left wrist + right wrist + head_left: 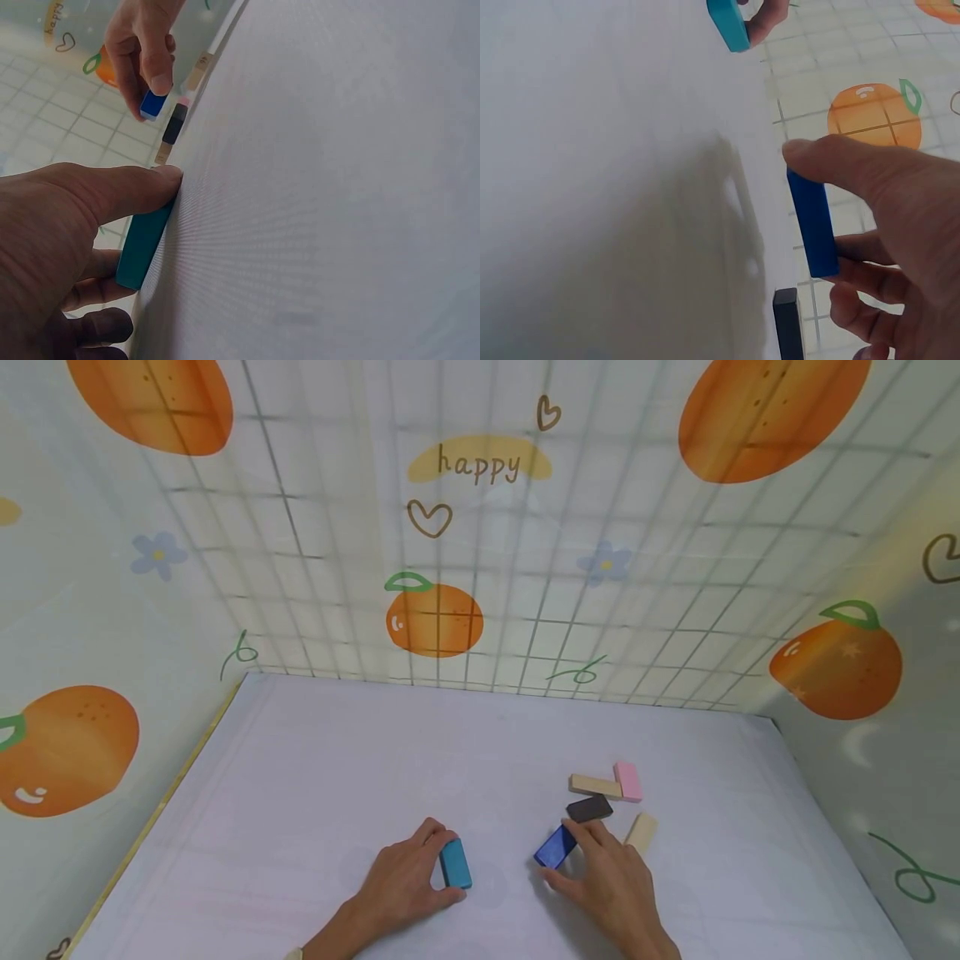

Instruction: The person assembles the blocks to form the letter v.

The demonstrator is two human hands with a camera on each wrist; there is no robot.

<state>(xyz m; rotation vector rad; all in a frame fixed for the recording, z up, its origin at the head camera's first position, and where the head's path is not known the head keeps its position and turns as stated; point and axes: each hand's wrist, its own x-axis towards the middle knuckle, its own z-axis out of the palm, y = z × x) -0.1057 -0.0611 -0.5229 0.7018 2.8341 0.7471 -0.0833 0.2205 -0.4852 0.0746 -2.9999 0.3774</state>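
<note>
My left hand [402, 878] pinches a teal block [455, 863] lengthwise between thumb and fingers; the block [145, 244] lies on the white tabletop. To its right, my right hand [609, 878] holds a dark blue block [556, 847] by its two ends. In the right wrist view this blue block [813, 225] looks raised off the table, with a shadow beneath the hand. Just beyond the right hand lies a black block [589, 808], very close to the blue one.
Behind the black block lie a wooden block [595, 786] and a pink block [628, 782], touching each other. Another wooden block [642, 833] lies beside my right hand, partly covered by it. A patterned curtain [435, 552] with oranges and grid lines stands at the table's back edge.
</note>
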